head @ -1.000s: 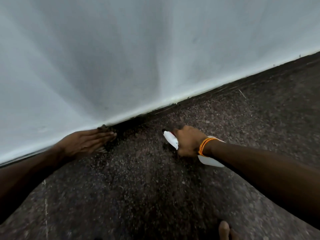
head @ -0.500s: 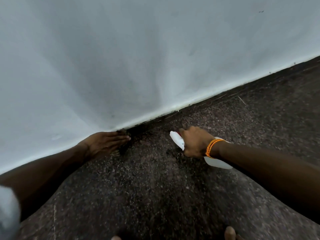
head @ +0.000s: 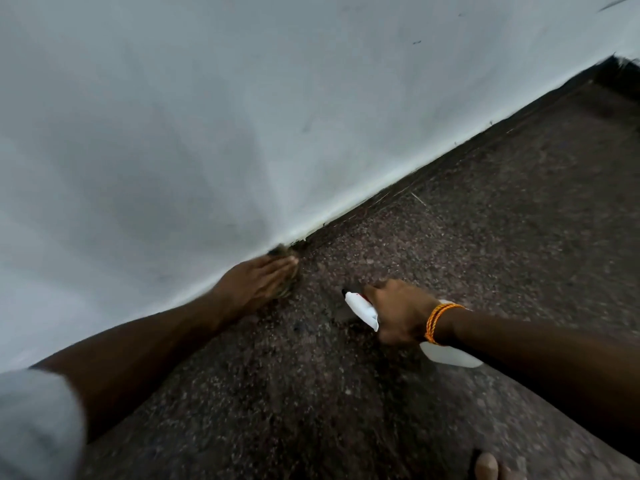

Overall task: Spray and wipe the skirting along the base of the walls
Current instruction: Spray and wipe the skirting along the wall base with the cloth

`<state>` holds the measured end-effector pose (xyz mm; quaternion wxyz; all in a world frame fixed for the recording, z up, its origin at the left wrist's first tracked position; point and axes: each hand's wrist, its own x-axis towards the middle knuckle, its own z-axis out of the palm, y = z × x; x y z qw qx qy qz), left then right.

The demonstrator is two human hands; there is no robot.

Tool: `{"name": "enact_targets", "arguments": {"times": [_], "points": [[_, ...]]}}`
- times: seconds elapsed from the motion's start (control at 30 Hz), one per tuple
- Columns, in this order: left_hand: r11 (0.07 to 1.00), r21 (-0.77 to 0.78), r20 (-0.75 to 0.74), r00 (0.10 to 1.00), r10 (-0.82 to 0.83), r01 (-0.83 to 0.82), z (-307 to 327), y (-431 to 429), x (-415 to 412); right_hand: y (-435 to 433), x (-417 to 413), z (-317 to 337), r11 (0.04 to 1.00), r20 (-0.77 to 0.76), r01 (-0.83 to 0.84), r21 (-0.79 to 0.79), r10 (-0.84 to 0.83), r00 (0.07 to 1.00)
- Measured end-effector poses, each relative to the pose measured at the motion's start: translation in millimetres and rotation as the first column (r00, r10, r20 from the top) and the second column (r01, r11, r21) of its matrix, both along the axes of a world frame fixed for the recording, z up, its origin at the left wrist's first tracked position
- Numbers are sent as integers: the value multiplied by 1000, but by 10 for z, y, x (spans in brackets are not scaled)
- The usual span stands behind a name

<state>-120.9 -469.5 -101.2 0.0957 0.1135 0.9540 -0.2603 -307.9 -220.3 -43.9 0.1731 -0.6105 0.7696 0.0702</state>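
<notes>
A white wall meets a dark speckled floor along a dark skirting strip (head: 391, 199) that runs up to the right. My left hand (head: 258, 278) lies flat, fingers together, pressing a dark cloth (head: 285, 252) against the base of the wall; most of the cloth is hidden under the hand. My right hand (head: 398, 311), with an orange thread band on the wrist, grips a white spray bottle (head: 362, 310). The bottle's nozzle points left toward the wall and its body (head: 450, 356) shows below the wrist.
The speckled stone floor (head: 502, 220) spreads to the right and toward me. A toe (head: 486, 465) shows at the bottom edge. A grey sleeve (head: 34, 424) fills the lower left corner. The wall ends at a dark corner (head: 620, 74) at top right.
My left hand with the cloth has slid right along the base of the wall. The right hand has kept hold of the bottle and shifted right with the view.
</notes>
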Motion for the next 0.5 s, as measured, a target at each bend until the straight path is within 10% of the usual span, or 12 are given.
{"name": "enact_targets", "arguments": {"times": [0.2, 0.5], "points": [[998, -5, -158, 986, -58, 57, -121, -194, 922, -241, -50, -20, 1000, 41, 4, 25, -5, 999], [987, 52, -269, 954, -134, 153, -36, -47, -305, -378, 115, 88, 993, 75, 54, -103, -47, 996]]}}
